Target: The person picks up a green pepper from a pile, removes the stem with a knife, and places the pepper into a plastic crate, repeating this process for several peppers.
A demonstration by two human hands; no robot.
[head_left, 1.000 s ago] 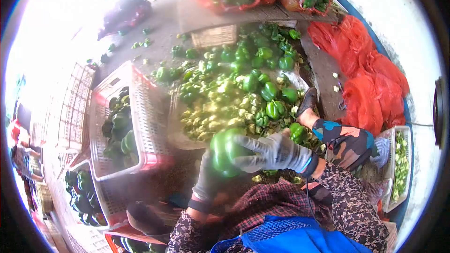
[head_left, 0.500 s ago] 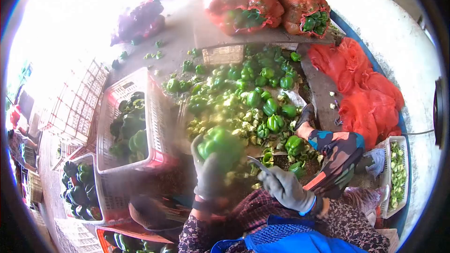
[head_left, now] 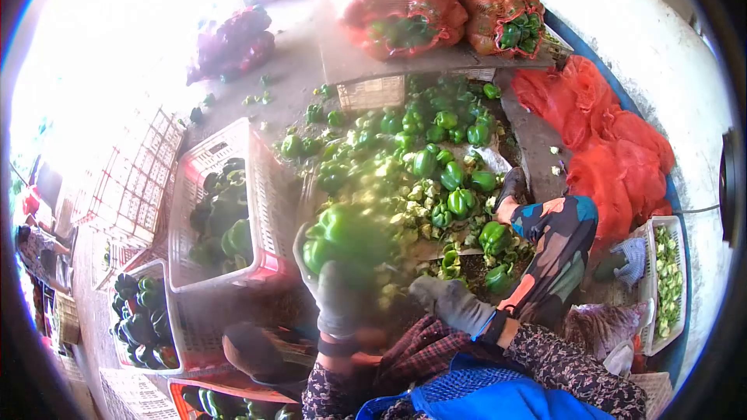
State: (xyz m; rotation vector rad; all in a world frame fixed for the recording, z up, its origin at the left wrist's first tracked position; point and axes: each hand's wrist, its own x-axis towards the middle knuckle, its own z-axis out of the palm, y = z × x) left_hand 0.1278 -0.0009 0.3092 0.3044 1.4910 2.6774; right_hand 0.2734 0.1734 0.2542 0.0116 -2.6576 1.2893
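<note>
My left hand [head_left: 336, 299], in a grey glove, is wrapped round a green bell pepper [head_left: 334, 235] held upright over the pile. Haze on the lens blurs both. My right hand [head_left: 453, 305], also gloved, is beside it to the right, its fingers curled with the back of the hand showing. Whatever it grips is hidden. Beyond both hands lies a heap of green peppers [head_left: 459, 202] among pale cut-off cores [head_left: 420, 201].
White crates of peppers [head_left: 268, 210] stand at the left. Red mesh sacks [head_left: 393, 8] sit on a board at the back. Empty red netting [head_left: 615, 155] and a crate of green pieces [head_left: 647, 295] are at the right. Another person [head_left: 39, 245] is at the far left.
My left hand has moved slightly left with the pepper. My right hand has shifted left and turned; the curved blade that showed at its fingers is no longer visible.
</note>
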